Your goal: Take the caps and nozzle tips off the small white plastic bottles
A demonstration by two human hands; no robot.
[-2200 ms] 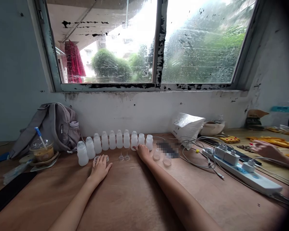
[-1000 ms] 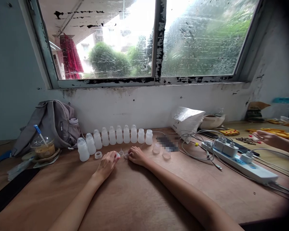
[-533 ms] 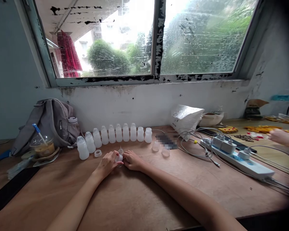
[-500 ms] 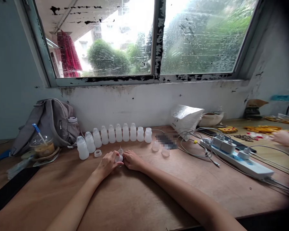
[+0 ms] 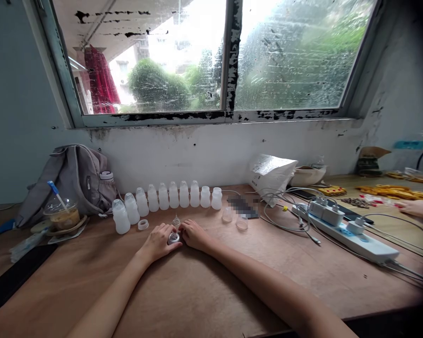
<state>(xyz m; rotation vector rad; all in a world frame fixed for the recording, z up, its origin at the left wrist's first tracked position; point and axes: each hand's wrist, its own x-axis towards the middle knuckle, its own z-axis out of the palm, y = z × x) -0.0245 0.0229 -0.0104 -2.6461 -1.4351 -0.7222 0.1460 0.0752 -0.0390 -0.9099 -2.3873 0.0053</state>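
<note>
My left hand [image 5: 158,242] is closed round a small bottle collar [image 5: 174,238], whose ring opening shows between thumb and fingers just above the tabletop. Right beside it, my right hand [image 5: 196,235] has its fingers pressed together at the collar's far side; what they pinch is hidden. A clear bottle nipple [image 5: 176,219] stands on the table just beyond both hands. Left of it lies a loose white collar ring [image 5: 143,225]. Behind, several frosted baby bottles [image 5: 153,198] stand in a row, most under clear domed caps; two at the right end, including this bottle [image 5: 216,198], have no dome.
Two clear domed caps [image 5: 242,224] lie to the right near a blurred dark patch. Cables and a white power strip [image 5: 348,231] spread further right, where another person's hand [image 5: 418,209] is by yellow parts. A drink cup [image 5: 65,213] and grey backpack [image 5: 74,173] stand left.
The collar in my left hand has tilted, so its round opening now faces up towards me. My right fingers have moved slightly closer to it. The other person's hand at right has lowered.
</note>
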